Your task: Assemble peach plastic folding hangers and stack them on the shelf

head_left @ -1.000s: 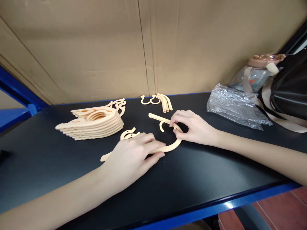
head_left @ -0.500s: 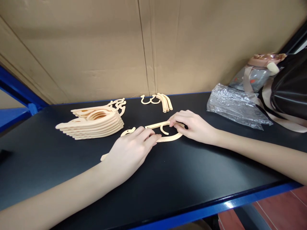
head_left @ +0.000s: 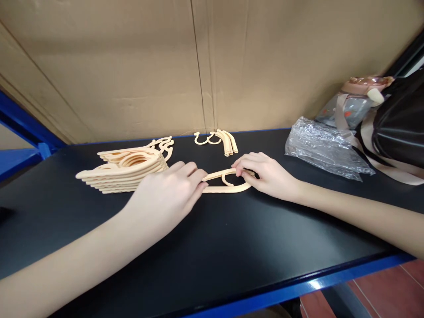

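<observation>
A cream plastic clothes hanger (head_left: 227,189) lies low over the black table between my hands. The fingers of my left hand (head_left: 172,185) are closed on its left part and hide that end. At its curved right end, my right hand (head_left: 266,173) pinches the hanger between thumb and fingers. A small curved hook shows inside the frame. Just behind and left of my left hand sits a stack of matching hangers (head_left: 112,179), partly covered by the hand.
Loose hook pieces (head_left: 200,142) and several curved cream bars (head_left: 228,143) lie near the cardboard backing (head_left: 139,66). To the right are a crumpled clear plastic bag (head_left: 323,148), a strapped water bottle (head_left: 359,104) and a dark bag (head_left: 400,128). A blue edge (head_left: 298,291) borders the table's front.
My left hand has shifted left and slightly away from me, and now covers part of the stack and the hanger's left portion. My right hand has stayed almost still at the right end.
</observation>
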`<action>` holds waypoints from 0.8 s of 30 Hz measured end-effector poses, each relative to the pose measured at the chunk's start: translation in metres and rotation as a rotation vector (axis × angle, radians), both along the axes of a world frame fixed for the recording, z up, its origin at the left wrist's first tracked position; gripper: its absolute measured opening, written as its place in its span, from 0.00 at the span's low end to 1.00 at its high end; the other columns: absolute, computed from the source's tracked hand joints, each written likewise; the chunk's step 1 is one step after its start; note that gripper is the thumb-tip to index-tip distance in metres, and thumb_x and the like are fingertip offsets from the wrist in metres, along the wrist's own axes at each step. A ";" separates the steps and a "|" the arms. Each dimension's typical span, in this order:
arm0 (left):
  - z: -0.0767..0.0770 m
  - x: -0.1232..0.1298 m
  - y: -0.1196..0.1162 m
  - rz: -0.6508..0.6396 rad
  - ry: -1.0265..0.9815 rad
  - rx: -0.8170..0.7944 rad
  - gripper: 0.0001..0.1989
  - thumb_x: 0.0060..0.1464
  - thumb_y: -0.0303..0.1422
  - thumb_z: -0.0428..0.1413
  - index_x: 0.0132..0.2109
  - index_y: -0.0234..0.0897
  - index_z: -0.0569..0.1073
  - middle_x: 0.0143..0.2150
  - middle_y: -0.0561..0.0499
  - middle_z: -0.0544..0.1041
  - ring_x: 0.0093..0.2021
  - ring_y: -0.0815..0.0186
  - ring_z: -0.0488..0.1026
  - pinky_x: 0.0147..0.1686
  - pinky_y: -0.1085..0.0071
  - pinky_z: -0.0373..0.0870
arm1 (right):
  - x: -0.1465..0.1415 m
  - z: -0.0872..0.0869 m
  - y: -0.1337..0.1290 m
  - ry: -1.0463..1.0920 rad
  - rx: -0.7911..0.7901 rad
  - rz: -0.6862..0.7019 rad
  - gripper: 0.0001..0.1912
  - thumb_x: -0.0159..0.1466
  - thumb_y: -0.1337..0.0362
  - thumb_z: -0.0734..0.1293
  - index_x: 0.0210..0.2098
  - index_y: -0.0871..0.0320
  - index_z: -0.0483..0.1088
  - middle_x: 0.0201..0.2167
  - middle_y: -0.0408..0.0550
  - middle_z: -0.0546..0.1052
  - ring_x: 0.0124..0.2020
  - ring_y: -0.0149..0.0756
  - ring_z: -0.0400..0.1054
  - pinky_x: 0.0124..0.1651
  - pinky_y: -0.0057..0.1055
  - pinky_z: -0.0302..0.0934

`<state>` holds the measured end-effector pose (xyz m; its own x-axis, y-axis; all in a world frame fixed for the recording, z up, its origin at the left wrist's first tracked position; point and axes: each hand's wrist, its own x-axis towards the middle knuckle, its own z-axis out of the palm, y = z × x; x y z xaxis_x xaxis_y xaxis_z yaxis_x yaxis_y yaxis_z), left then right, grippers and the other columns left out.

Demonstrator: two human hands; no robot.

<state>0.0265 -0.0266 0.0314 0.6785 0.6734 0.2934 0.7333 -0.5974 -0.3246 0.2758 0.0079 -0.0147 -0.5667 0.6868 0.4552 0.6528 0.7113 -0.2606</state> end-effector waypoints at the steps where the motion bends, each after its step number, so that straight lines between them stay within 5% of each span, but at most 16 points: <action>1: 0.004 -0.001 0.000 0.043 0.026 -0.013 0.12 0.63 0.30 0.47 0.40 0.36 0.75 0.34 0.49 0.76 0.32 0.59 0.73 0.24 0.69 0.61 | 0.000 0.001 -0.001 0.007 0.012 0.009 0.09 0.61 0.76 0.60 0.34 0.57 0.68 0.41 0.46 0.77 0.42 0.36 0.69 0.47 0.36 0.59; 7: 0.006 -0.016 -0.004 0.201 0.202 0.010 0.17 0.62 0.30 0.43 0.29 0.36 0.72 0.26 0.44 0.71 0.28 0.55 0.71 0.23 0.66 0.56 | -0.004 0.006 -0.008 -0.016 0.066 0.210 0.08 0.66 0.72 0.58 0.37 0.57 0.67 0.44 0.48 0.74 0.42 0.35 0.67 0.47 0.37 0.60; 11: -0.005 -0.027 -0.015 0.204 0.193 0.047 0.21 0.64 0.29 0.37 0.39 0.34 0.75 0.38 0.38 0.75 0.35 0.51 0.73 0.24 0.63 0.61 | -0.006 0.006 -0.014 0.025 -0.057 0.309 0.10 0.66 0.70 0.59 0.45 0.55 0.68 0.50 0.50 0.71 0.47 0.35 0.66 0.49 0.35 0.64; 17: -0.013 -0.028 -0.022 0.102 0.147 0.039 0.20 0.64 0.29 0.39 0.38 0.32 0.76 0.37 0.39 0.76 0.37 0.50 0.75 0.24 0.61 0.68 | -0.009 0.005 -0.015 0.013 -0.126 0.378 0.23 0.67 0.66 0.61 0.61 0.53 0.60 0.61 0.51 0.63 0.60 0.37 0.60 0.60 0.38 0.60; 21: -0.017 -0.024 -0.024 -0.005 0.068 0.069 0.17 0.63 0.30 0.44 0.39 0.31 0.77 0.36 0.42 0.77 0.37 0.53 0.76 0.26 0.62 0.72 | -0.009 0.006 -0.013 -0.019 -0.197 0.376 0.19 0.67 0.63 0.63 0.57 0.54 0.65 0.63 0.50 0.62 0.62 0.38 0.57 0.64 0.41 0.54; 24: -0.021 -0.022 -0.024 -0.044 0.045 0.079 0.16 0.63 0.27 0.44 0.41 0.30 0.77 0.38 0.41 0.77 0.37 0.56 0.76 0.30 0.63 0.73 | -0.007 0.008 -0.012 0.037 -0.348 0.345 0.12 0.66 0.60 0.63 0.48 0.55 0.71 0.62 0.50 0.63 0.61 0.38 0.60 0.61 0.40 0.60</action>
